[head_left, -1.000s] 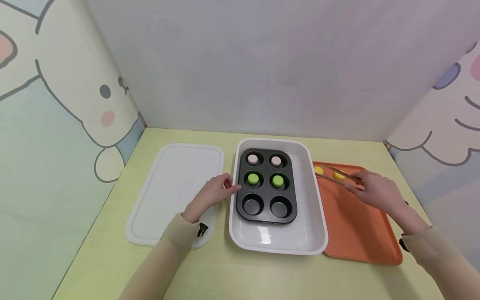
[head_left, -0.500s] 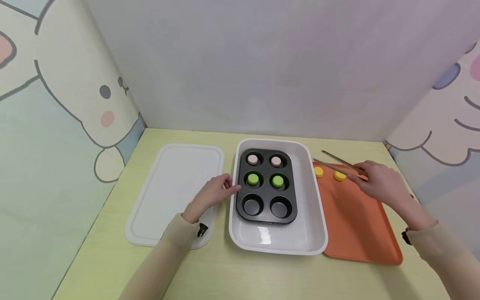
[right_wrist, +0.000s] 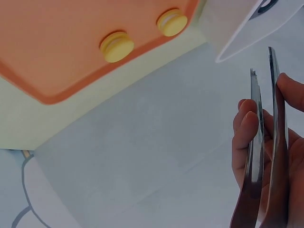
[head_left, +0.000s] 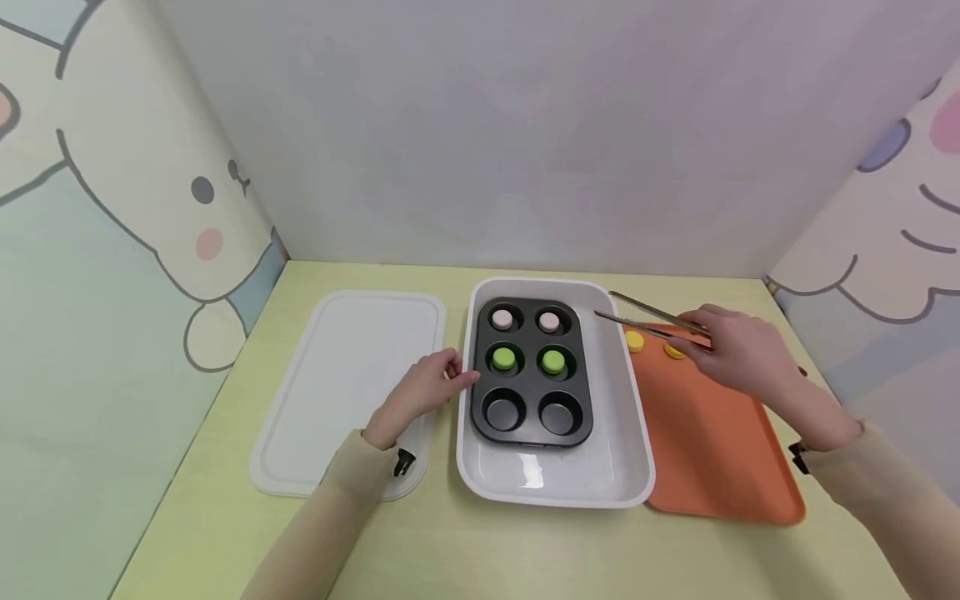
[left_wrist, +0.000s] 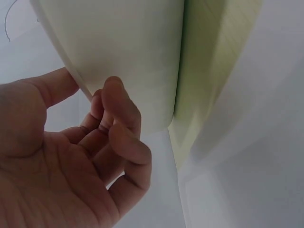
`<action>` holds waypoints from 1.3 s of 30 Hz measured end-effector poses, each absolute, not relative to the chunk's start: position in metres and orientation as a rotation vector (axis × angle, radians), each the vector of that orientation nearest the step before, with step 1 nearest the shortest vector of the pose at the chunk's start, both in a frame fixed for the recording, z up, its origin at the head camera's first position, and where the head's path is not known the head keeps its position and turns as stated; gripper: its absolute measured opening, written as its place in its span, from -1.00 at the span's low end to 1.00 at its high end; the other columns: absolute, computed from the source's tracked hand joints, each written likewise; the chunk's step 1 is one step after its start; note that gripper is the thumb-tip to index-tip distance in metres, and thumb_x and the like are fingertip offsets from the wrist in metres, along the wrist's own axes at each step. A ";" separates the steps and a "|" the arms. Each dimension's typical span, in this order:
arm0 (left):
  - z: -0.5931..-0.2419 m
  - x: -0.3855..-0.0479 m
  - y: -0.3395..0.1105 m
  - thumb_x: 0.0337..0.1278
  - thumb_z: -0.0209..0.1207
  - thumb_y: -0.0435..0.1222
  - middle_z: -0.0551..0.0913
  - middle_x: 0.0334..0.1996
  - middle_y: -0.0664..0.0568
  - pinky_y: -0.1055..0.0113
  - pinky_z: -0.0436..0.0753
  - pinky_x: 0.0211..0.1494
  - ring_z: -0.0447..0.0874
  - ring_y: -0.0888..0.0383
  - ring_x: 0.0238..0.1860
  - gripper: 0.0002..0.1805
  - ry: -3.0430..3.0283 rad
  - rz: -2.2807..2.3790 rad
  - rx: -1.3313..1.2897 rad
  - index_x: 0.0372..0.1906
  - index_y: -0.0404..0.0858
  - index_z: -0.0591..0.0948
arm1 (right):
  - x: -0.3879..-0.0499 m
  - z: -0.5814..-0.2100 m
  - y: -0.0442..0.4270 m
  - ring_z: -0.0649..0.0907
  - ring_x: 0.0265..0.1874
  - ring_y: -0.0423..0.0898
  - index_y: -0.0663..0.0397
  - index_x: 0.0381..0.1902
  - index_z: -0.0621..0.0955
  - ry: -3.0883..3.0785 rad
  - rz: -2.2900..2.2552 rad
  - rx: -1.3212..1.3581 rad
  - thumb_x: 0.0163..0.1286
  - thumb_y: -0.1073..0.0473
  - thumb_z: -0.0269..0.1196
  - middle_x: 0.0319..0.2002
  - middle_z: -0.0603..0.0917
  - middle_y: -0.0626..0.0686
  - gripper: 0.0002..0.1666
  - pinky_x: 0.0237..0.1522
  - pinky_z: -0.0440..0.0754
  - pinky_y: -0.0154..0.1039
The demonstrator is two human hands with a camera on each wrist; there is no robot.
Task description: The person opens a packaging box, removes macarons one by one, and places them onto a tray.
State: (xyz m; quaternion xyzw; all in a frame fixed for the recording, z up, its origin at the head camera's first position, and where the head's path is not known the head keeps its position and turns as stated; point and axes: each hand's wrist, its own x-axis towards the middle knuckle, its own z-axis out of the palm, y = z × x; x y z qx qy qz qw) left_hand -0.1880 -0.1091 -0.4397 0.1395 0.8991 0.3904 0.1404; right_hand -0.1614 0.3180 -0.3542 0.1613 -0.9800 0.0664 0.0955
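Note:
My right hand (head_left: 738, 350) holds metal tongs (head_left: 660, 315) above the right rim of a white basin (head_left: 555, 502). The tong tips stand apart with nothing between them, as the right wrist view confirms. A dark muffin tin (head_left: 531, 379) lies in the basin; pink macarons (head_left: 502, 319) sit in its back cups, green macarons (head_left: 552, 362) in the middle ones, and the front two cups hold nothing. My left hand (head_left: 429, 382) pinches the basin's left rim, thumb over the edge and fingers curled outside. Two yellow macarons (right_wrist: 117, 47) lie on the orange tray (head_left: 712, 450).
A white board (head_left: 352, 383) lies flat to the left of the basin, partly under my left forearm. The orange tray adjoins the basin's right side. Behind the pale yellow table (head_left: 420, 550) rises a plain wall, with printed walls at both sides.
The tongs have risen from the yellow macarons, their tips spread, and moved left over the basin's right rim. The macarons stay where they were. My left hand keeps its place.

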 end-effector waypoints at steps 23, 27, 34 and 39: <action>-0.440 -0.188 -0.110 0.31 0.25 -0.03 0.52 -0.47 0.04 0.29 0.41 -0.44 0.44 0.13 -0.53 -0.67 2.594 1.126 0.406 -0.34 -0.18 0.47 | -0.159 -0.380 0.282 0.66 -0.48 -0.08 0.13 -0.05 0.70 -2.888 0.262 0.643 0.25 0.06 0.43 -0.24 0.71 0.05 -0.62 -0.52 0.53 -0.15; -0.440 -0.189 -0.110 0.31 0.25 -0.03 0.53 -0.46 0.03 0.29 0.40 -0.44 0.44 0.13 -0.52 -0.67 2.595 1.129 0.421 -0.34 -0.18 0.47 | -0.158 -0.384 0.276 0.63 -0.53 -0.12 0.15 -0.10 0.71 -2.913 0.272 0.670 0.22 0.07 0.46 -0.20 0.74 0.08 -0.64 -0.59 0.45 -0.24; -0.441 -0.189 -0.111 0.31 0.25 -0.03 0.53 -0.46 0.03 0.30 0.41 -0.44 0.45 0.14 -0.54 -0.67 2.589 1.133 0.412 -0.33 -0.18 0.47 | -0.160 -0.389 0.267 0.39 -0.69 -0.24 0.13 -0.13 0.72 -2.981 0.235 0.670 0.22 0.04 0.47 -0.39 0.64 -0.03 -0.65 -0.66 0.31 -0.27; -0.441 -0.189 -0.110 0.31 0.25 -0.03 0.53 -0.46 0.03 0.29 0.40 -0.43 0.44 0.13 -0.51 -0.67 2.595 1.129 0.421 -0.33 -0.18 0.47 | -0.161 -0.395 0.264 0.39 -0.68 -0.22 0.11 -0.14 0.72 -3.012 0.219 0.666 0.20 0.04 0.48 -0.38 0.63 -0.04 -0.66 -0.65 0.32 -0.27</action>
